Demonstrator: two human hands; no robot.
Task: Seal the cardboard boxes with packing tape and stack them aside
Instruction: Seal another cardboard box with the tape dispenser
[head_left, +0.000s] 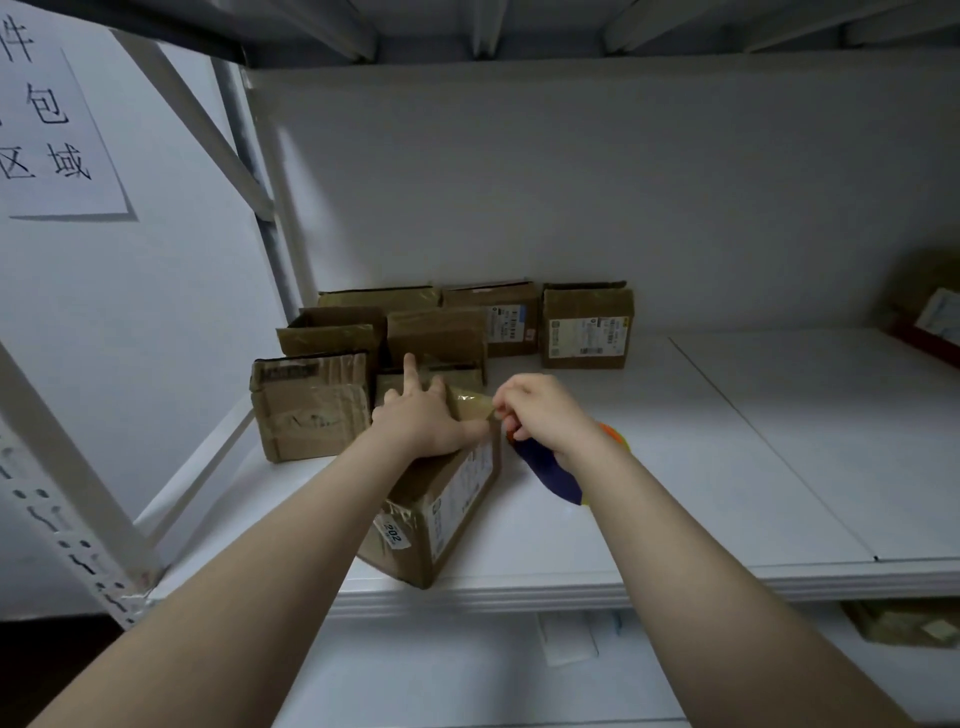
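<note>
Left grip (426, 421) lay released on box (460, 488) tagged "202", right grip (540, 410) grasped tape dispenser (550, 474), other boxes (584, 327) crowded behind.

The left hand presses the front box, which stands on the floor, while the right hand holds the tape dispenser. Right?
In the head view the front box stands on the white shelf, not the floor; the left hand presses it and the right hand holds the tape dispenser.
</note>
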